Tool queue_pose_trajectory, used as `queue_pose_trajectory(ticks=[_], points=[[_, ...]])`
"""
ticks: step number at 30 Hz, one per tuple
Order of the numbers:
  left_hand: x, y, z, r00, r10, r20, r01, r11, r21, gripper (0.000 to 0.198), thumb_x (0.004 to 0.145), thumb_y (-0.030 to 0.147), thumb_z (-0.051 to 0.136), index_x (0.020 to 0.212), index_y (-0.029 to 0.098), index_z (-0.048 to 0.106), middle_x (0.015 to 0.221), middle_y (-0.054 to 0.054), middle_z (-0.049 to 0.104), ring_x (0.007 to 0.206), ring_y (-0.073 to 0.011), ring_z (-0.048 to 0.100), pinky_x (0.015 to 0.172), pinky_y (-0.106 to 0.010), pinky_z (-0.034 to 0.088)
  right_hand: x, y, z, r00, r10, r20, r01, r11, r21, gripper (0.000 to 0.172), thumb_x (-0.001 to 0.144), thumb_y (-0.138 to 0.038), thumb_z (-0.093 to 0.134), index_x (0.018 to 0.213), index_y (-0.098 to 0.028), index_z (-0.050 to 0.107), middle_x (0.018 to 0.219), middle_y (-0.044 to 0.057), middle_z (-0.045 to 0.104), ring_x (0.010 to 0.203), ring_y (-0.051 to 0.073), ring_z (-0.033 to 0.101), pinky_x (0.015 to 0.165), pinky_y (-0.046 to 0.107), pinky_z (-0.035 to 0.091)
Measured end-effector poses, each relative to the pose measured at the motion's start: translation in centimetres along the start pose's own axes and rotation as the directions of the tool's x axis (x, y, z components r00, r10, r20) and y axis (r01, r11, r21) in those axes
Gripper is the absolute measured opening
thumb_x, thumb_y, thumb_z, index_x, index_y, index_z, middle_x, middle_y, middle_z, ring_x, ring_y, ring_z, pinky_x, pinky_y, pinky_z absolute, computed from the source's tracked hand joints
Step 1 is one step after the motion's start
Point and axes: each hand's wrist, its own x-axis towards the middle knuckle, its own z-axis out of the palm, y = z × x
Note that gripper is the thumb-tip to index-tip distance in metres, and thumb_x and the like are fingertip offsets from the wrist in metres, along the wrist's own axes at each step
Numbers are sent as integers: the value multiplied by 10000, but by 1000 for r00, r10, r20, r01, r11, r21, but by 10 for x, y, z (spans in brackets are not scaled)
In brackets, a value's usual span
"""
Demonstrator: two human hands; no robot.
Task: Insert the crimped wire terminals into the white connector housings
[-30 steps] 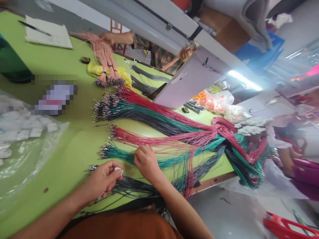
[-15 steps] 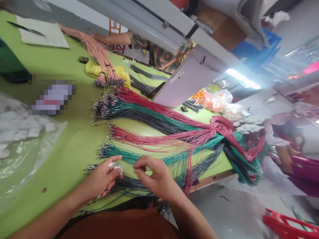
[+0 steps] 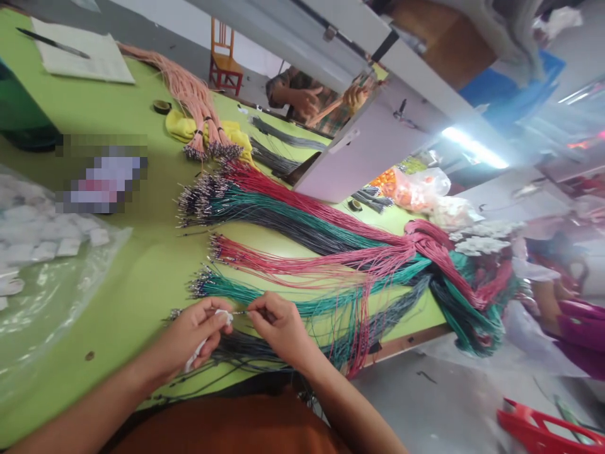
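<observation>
My left hand is closed, pinching a small white plastic connector between thumb and fingers. More white shows under its curled fingers, too hidden to name. Just to the right, my right hand pinches a thin wire; its dark tip points at the connector and lies close to it. Whether they touch I cannot tell. Beneath and beyond my hands lie bundles of black wires, green wires and red wires, their metal-tipped ends at the left.
A clear bag of white connectors lies on the green table at left. Farther off are salmon wire bundles, a yellow cloth, a paper pad with a pen, and a pale panel. Another person's hands work beyond.
My right hand has moved left, closing its pinch on the wire and bringing the tip up to the connector. The other person's arm has drawn back from the salmon wires.
</observation>
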Motion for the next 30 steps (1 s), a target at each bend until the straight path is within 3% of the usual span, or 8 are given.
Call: queue_pose_trajectory(ticks=[12, 18, 23, 28, 30], points=[[0, -3, -2, 1000, -7, 8, 6, 1000, 13, 287, 785, 424, 594, 939, 203, 496, 730, 39, 579, 333, -4, 329, 274, -122, 266, -1, 3, 3, 993, -73, 95, 75, 997, -15, 176, 766, -110, 500, 653, -172, 620, 614, -14, 607, 550, 91, 521, 579, 191, 403], [2, -9, -3, 999, 24, 40, -28, 993, 112, 301, 779, 453, 593, 918, 198, 515, 684, 48, 572, 315, -11, 336, 264, -129, 263, 0, -2, 8, 985, -104, 141, 107, 994, -14, 190, 789, -106, 496, 654, -173, 612, 610, -17, 604, 555, 87, 527, 579, 181, 402], [1, -8, -1, 999, 32, 22, -34, 995, 91, 333, 758, 469, 611, 913, 191, 516, 718, 31, 597, 314, -8, 332, 267, -135, 275, -2, -4, 9, 986, -109, 125, 111, 994, -9, 151, 814, -114, 497, 705, -174, 582, 668, -12, 597, 598, 93, 534, 598, 186, 409], [1, -10, -2, 999, 26, 47, -32, 993, 115, 307, 794, 477, 570, 864, 183, 517, 508, 86, 481, 286, -21, 293, 272, -134, 246, -4, -6, 15, 982, -127, 141, 129, 992, -6, 165, 821, -93, 478, 699, -171, 556, 647, -17, 565, 595, 95, 518, 587, 191, 394], [1, -12, -3, 999, 28, 42, -32, 994, 109, 297, 800, 467, 567, 879, 185, 513, 533, 80, 500, 289, -20, 298, 273, -136, 253, -1, -4, 14, 979, -133, 154, 133, 991, 9, 168, 835, -106, 479, 705, -171, 562, 660, -12, 579, 610, 98, 534, 596, 194, 397]])
